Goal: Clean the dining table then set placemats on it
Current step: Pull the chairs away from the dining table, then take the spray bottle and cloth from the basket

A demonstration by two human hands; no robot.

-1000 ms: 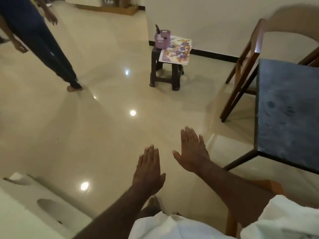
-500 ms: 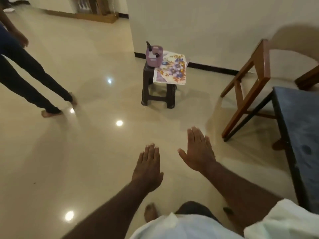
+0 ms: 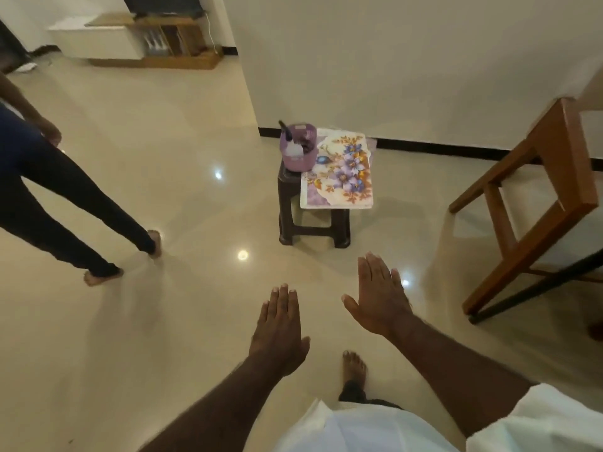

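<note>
both hands flat, fingers straight, holding nothing: left hand (image 3: 280, 331), right hand (image 3: 380, 296) hovering over floor (image 3: 137, 321); placemats (image 3: 339, 171) and basket (image 3: 298, 146) sitting on stool (image 3: 313, 220).

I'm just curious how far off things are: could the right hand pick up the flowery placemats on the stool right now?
Probably not yet. The right hand hangs open, well short of the stool where the placemats lie. Only bare floor lies between, so stepping closer should do.
</note>
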